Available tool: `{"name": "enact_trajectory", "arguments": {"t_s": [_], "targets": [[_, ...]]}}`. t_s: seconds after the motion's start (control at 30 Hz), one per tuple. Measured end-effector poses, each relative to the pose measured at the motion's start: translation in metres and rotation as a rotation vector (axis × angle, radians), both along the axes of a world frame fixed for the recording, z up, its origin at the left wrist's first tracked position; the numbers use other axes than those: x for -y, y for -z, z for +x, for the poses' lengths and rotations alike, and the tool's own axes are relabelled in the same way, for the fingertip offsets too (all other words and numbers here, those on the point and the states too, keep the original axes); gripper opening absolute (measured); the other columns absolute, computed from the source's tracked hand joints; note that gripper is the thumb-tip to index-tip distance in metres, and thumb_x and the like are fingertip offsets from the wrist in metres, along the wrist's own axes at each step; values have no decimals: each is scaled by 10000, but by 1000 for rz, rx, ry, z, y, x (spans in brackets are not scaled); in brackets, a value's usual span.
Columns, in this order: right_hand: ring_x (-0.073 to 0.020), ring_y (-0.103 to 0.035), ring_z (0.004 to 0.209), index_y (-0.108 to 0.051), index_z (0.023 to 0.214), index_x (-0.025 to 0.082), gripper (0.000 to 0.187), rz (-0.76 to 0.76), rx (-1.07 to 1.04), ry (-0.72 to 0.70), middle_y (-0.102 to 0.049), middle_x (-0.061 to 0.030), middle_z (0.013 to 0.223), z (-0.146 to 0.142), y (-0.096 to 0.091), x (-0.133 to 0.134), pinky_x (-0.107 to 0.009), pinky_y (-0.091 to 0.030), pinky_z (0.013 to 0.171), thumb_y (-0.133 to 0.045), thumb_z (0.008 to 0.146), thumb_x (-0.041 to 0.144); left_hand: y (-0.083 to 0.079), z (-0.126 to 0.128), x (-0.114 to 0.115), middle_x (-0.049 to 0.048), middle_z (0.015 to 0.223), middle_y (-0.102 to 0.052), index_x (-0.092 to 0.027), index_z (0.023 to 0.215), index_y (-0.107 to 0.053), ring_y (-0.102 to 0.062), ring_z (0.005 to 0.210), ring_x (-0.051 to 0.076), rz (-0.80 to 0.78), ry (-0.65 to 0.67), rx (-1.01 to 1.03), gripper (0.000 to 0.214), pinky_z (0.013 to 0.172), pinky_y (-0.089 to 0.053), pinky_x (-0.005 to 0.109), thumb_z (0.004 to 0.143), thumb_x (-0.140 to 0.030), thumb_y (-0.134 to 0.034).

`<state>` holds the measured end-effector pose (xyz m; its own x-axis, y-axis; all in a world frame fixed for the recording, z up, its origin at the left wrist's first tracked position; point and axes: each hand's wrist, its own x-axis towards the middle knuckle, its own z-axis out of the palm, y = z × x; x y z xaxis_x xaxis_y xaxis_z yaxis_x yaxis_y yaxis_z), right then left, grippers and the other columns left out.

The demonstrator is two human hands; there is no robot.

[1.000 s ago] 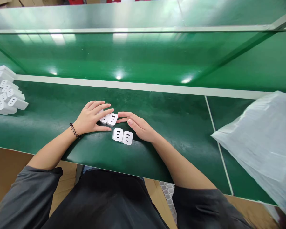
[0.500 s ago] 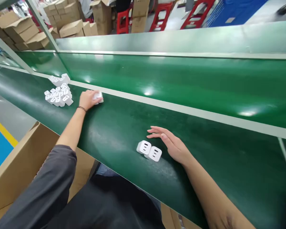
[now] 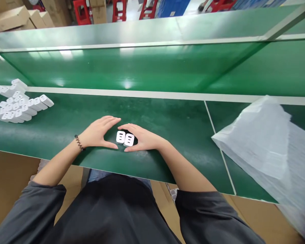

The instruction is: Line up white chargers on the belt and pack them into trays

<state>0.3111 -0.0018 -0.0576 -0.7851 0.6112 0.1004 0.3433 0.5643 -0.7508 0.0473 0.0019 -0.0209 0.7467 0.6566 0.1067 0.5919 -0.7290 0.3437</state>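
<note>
The left hand (image 3: 99, 133), half a second ago out by the heap with white plugs, is back, open and empty, left of the pair of plugs (image 3: 124, 138). The heap (image 3: 17, 107), far left of the pair, now has an extra row on its pair-facing side, so that batch looks delivered. The pair sits on the desk (image 3: 167, 115) inside the right hand (image 3: 142, 137), loosely curved; contact is unclear.

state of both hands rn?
Left hand: open, holding nothing, beside two white adapters.
Right hand: open, curved around the adapters' right side; contact can't be told.
</note>
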Motion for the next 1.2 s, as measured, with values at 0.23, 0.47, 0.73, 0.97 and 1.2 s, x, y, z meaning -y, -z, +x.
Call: {"name": "enact_trajectory", "arguments": {"t_s": [0.23, 0.47, 0.73, 0.97, 1.2], "targets": [[-269, -593, 984, -522, 1096, 219, 478, 181, -59, 148, -618, -86, 1068, 9, 10, -13, -461, -488, 899, -776, 773, 464, 34, 32, -16, 193, 1421, -547, -132, 1490, -375, -517, 1317, 344, -151, 97, 26, 974, 1121, -404, 492, 771, -717, -673], [-230, -610, 912, -541, 1157, 217, 357, 349, -185, 143, -627, -75, 1018, -3, 19, -8, -388, -510, 795, -690, 870, 369, 43, 22, -11, 125, 1307, -639, -245, 1577, -183, -636, 1145, 264, -156, 103, 172, 917, 974, -508, 400, 871, -616, -635], [-227, -604, 892, -539, 1215, 237, 329, 486, -246, 193, -623, -83, 1051, -9, 21, -7, -393, -538, 764, -642, 907, 286, 40, 23, -10, 115, 1346, -617, -275, 1589, -112, -638, 1118, 231, -67, 116, 237, 836, 952, -512, 377, 944, -541, -572], [-271, -597, 1049, -379, 1422, 202, 564, 370, -175, 185, -602, -128, 1187, -13, 27, 1, -440, -536, 888, -613, 933, 356, 34, 25, -5, 110, 1251, -659, -249, 1546, -265, -649, 1021, 245, -217, -65, 235, 918, 921, -524, 394, 829, -696, -625], [-294, -561, 1238, -276, 1519, 169, 705, 351, 186, 275, -427, -182, 1492, -3, -18, 7, -467, -484, 1002, -638, 923, 273, 25, 11, -22, 24, 1164, -692, -292, 1484, -345, -688, 957, 232, -362, -329, 106, 885, 869, -578, 376, 775, -723, -653]]}}
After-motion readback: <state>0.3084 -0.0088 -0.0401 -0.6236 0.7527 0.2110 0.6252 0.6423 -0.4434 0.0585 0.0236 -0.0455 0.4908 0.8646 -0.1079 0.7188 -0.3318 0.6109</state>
